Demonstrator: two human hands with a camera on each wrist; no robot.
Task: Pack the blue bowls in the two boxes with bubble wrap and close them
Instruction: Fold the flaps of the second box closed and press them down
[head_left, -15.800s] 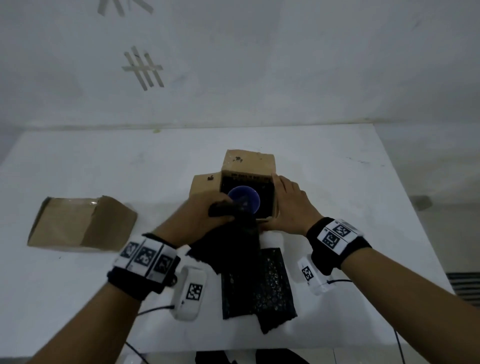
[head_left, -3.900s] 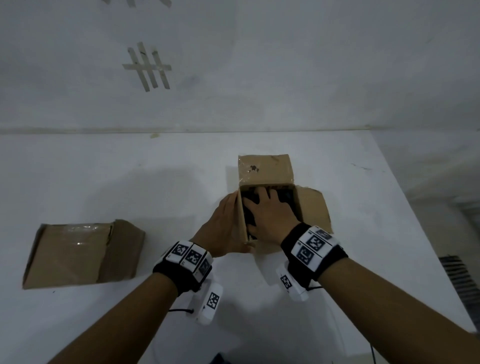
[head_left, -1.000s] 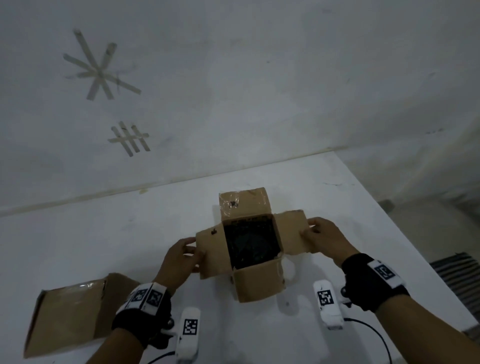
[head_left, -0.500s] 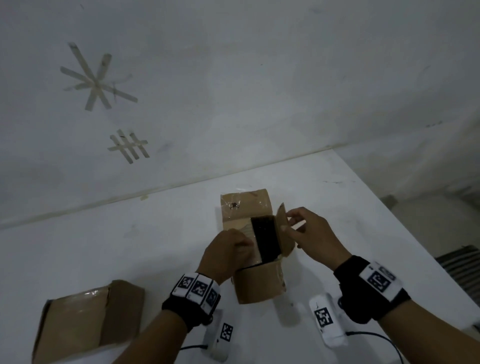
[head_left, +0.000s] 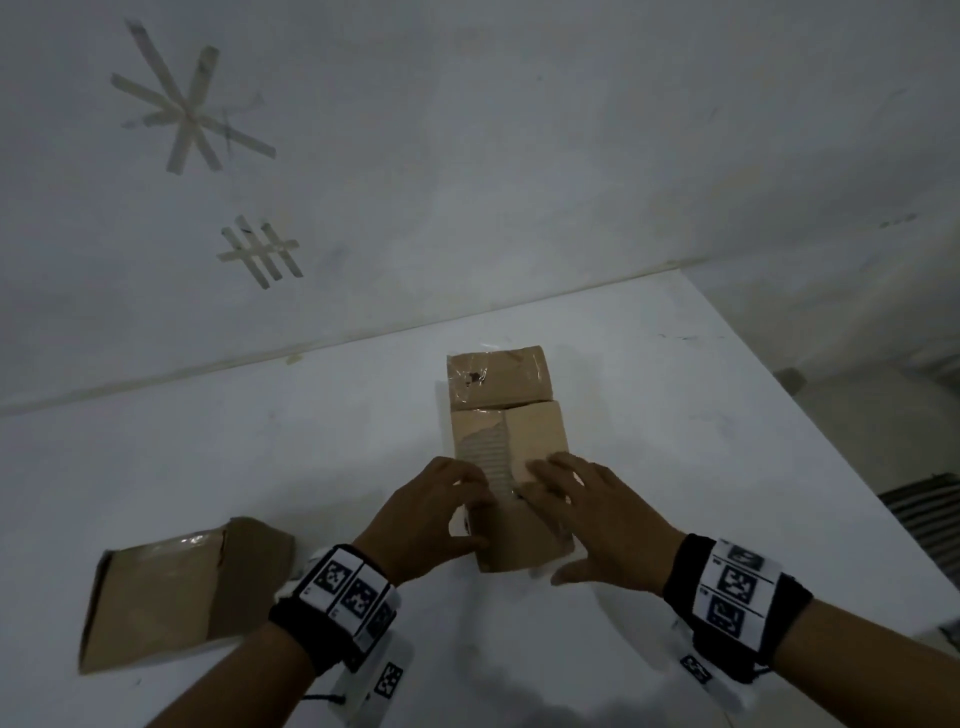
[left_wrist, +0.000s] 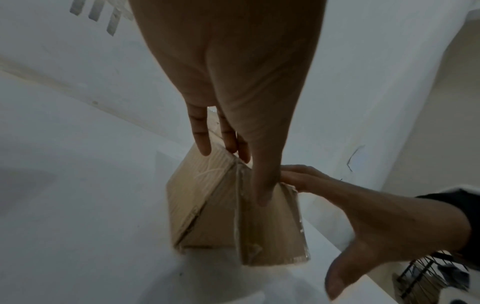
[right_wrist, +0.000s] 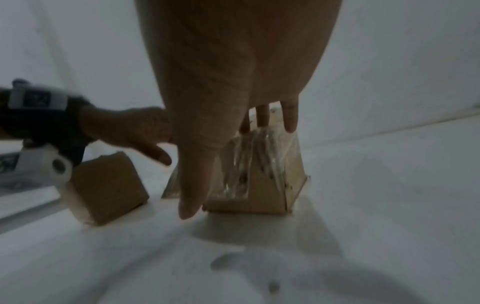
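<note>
A small cardboard box (head_left: 535, 431) stands at the middle of the white table (head_left: 208, 441). Its two side flaps lie folded flat over the opening. The far flap (head_left: 498, 382) still lies open towards the wall, and the near flap (head_left: 519, 543) hangs down the front. My left hand (head_left: 431, 514) rests straight fingers on the left flap, with its thumb (left_wrist: 262, 185) on the near flap. My right hand (head_left: 582, 509) presses flat fingers on the right flap, thumb spread in the air. Bowl and bubble wrap are hidden inside.
A second cardboard box (head_left: 171, 592), closed, lies near the front left of the table, close to my left wrist. The table's right edge (head_left: 831, 441) runs close to my right arm, with a dark grate (head_left: 924, 519) on the floor beyond it.
Both side flaps have gone from half raised to flat over the opening, hiding the dark wrap. My hands have come together at the near edge of the box top.
</note>
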